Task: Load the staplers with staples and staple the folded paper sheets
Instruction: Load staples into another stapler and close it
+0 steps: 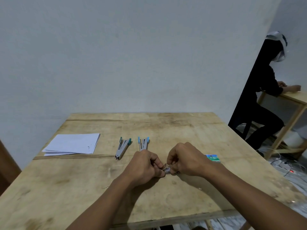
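Teal stapler (123,147) and blue stapler (143,143) lying hinged open on counter (191,130), side by side, just beyond the hands. Left hand (144,165) and right hand (186,159) low over counter's middle, forearms converging, knuckles up, fingers curled, both pinching one small metal piece (166,169) between them; kind of piece unclear. Paper (73,144) stacked at far left. Box (213,158) just behind right wrist, marked "10"; other print too blurred to read.
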Demonstrator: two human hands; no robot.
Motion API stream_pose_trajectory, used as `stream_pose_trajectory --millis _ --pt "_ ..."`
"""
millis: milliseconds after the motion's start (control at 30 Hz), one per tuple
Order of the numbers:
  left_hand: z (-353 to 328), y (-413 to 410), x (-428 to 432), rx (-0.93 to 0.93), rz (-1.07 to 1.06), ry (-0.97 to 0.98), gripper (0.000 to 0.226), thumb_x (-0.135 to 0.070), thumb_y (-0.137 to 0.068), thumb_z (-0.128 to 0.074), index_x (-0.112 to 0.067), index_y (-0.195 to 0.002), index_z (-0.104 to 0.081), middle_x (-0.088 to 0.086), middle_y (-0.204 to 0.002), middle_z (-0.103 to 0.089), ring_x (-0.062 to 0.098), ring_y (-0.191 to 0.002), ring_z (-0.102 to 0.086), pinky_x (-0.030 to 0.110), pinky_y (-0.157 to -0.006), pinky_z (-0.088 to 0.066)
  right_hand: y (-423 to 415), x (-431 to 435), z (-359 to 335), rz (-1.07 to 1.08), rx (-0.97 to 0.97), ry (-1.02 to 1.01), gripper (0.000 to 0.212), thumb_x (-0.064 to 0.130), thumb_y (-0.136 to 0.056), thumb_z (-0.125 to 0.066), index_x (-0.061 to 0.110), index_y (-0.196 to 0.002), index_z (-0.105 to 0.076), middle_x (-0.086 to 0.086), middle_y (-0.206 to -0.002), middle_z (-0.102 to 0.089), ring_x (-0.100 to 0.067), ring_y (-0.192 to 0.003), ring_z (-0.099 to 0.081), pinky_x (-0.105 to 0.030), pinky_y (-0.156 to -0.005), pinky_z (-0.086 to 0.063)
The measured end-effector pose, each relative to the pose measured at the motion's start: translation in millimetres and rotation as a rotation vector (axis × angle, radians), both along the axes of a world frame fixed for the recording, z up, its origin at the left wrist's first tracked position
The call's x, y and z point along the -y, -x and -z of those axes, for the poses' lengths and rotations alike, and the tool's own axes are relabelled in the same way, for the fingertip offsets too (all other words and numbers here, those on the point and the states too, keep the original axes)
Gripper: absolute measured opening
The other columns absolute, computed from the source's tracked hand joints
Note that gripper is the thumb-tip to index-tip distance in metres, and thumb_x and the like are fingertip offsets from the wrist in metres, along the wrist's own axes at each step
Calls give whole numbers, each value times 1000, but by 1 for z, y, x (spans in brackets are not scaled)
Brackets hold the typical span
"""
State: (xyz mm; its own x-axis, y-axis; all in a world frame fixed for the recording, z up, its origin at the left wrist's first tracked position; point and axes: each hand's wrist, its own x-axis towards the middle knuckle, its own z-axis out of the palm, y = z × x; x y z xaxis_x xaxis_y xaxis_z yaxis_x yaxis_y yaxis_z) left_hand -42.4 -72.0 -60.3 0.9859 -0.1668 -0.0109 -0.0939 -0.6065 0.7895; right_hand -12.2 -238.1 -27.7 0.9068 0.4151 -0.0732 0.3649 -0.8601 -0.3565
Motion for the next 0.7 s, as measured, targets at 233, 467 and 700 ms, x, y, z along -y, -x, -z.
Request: stream_pose_trajectory --millis 233,467,700 --pt "3 -1 -1 2 -8 6 12 -15 -70 -86 -21 -73 -76 -7 -68 -74 -2 -59 -66 7 -54 -44 5 4 -1 16 -79 -22 20 15 -70 -79 25 -87 -81 7 -76 -74 -11 -77 -69 -30 -73 -56" --pt "4 -2 -1 1 -10 8 13 -16 -69 -87 -22 -73 -76 -10 -65 -72 -6 -55 -63 6 -53 -43 3 14 -1 28 -38 88 20 19 -72 -78 31 -87 -80 12 -69 -70 -7 -69 -62 -26 -60 -47" --pt "6 -2 -1 14 -12 1 13 -16 -68 -87 -17 -77 -77 -6 -65 -72 -4 -55 -63 6 -55 -43 4 13 3 22 -24 23 20 20 -71 -74 34 -86 -79 15 -62 -62 -6 -67 -60 -27 -61 -47"
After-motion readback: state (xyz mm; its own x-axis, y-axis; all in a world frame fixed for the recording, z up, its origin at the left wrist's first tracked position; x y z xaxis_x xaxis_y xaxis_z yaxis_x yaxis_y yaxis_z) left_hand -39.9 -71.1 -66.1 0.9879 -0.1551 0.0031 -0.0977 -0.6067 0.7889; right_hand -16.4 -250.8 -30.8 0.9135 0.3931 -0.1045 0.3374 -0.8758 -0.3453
